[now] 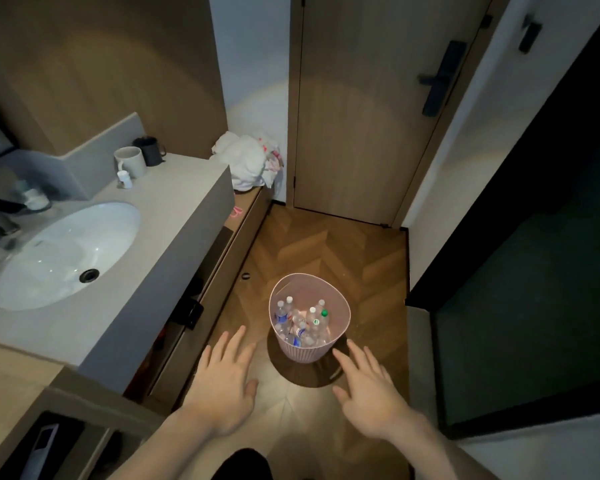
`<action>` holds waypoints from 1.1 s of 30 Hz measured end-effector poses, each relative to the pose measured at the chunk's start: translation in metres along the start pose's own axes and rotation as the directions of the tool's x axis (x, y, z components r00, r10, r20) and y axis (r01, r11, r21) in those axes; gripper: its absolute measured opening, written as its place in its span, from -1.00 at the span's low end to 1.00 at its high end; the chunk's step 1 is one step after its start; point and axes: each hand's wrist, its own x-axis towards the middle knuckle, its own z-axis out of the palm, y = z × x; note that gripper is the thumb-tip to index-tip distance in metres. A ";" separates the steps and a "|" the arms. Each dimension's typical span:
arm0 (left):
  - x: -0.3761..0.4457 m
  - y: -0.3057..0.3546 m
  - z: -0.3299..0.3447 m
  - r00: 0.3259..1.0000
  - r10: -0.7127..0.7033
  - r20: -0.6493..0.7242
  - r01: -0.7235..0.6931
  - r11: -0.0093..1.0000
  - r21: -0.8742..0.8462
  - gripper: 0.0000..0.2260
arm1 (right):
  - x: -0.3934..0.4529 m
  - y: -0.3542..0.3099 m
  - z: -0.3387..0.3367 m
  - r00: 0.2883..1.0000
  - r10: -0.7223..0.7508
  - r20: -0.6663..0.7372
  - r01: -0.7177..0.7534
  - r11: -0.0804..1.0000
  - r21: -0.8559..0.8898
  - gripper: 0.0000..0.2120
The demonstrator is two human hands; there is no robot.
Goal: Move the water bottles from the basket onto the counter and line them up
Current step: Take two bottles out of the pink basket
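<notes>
Nearest, the left hand (222, 386) and right hand (371, 393) reach forward and down, fingers (234, 341) spread and released, holding nothing. So the task looks barely begun: the first pick is in hand. Just beyond them on the floor stands the pink basket (309, 351), with several clear water bottles (302, 322) inside, mostly white-capped, one green-capped. Next, one hand must dip in and close on a bottle neck. Further left, the bench (174, 209) carries a white mug (131, 161) and a dark mug (149, 150) beside the sink (66, 251).
</notes>
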 end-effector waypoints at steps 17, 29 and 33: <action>0.321 -0.037 -0.009 0.955 0.061 0.292 -0.047 0.997 -0.056 -0.42 | 0.288 0.022 -0.039 0.966 0.169 0.195 -0.192 0.976 0.106 -0.35; 0.484 -0.063 0.149 0.873 -0.022 0.488 0.062 0.996 -0.067 -0.58 | 0.477 0.101 0.068 0.929 0.227 0.293 -0.284 0.943 0.173 -0.57; 0.519 -0.065 0.214 0.874 -0.053 0.483 0.095 0.993 -0.063 -0.53 | 0.526 0.131 0.118 0.917 0.188 0.351 -0.224 0.972 0.064 -0.71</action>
